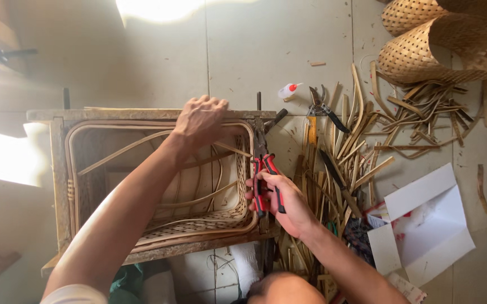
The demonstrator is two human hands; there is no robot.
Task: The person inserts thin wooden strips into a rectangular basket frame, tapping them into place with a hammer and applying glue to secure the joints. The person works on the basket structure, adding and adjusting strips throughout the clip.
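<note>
- Seen from the head camera, the left hand point(201, 121) is curled over the far rim of the half-woven basket point(221, 217), gripping the rim strip where it meets the wooden form point(57, 180).
- Meanwhile the right hand point(280, 202) is clenched around the red-handled pliers point(265, 180), whose nose points at the basket's right rim, touching or just beside it; which, I cannot tell.
- That basket sits inside the wooden form, left of centre, with loose rattan ribs crossing its hollow.
- Judging from the grip, the work goes best if the left hand pins the rim firmly while the pliers bite squarely on the strip, so it does not split or slip.
- Right of the form, on the tiled floor, lie rattan offcuts point(356, 152), pruning shears point(322, 108), a small glue bottle point(288, 90) and an open white box point(423, 225).
- Far right, woven sheets point(440, 48) are rolled in a heap.
</note>
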